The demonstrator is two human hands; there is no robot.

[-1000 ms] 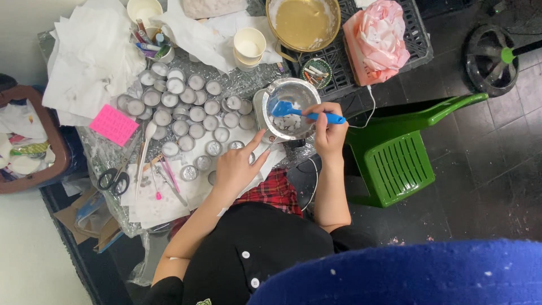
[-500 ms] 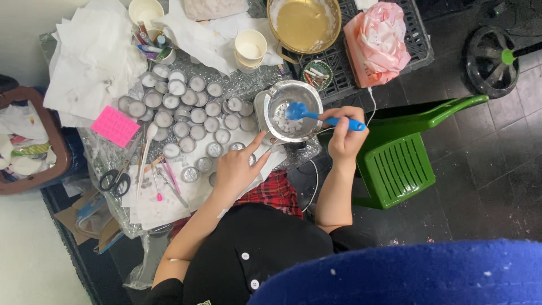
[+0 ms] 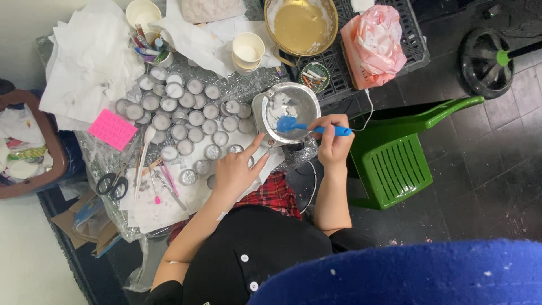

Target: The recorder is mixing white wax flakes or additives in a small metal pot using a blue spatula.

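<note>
- Over the round metal bowl (image 3: 293, 110), the right hand (image 3: 333, 141) pinches the handle of a blue spatula (image 3: 307, 127); its soft blade rests inside on white, lumpy wax.
- The left hand (image 3: 234, 169) lies with fingers spread, index finger stretched to the bowl's near rim.
- The bowl sits on a small scale at the table's right edge.
- Left of it, rows of small round tin cups (image 3: 180, 113) hold pale filling.
- Behind stand a paper cup (image 3: 248, 51) and a wide brass pan (image 3: 302, 25) of yellowish liquid.
- Scissors (image 3: 110, 183) and a pink pad (image 3: 113, 129) lie on crumpled paper.
</note>
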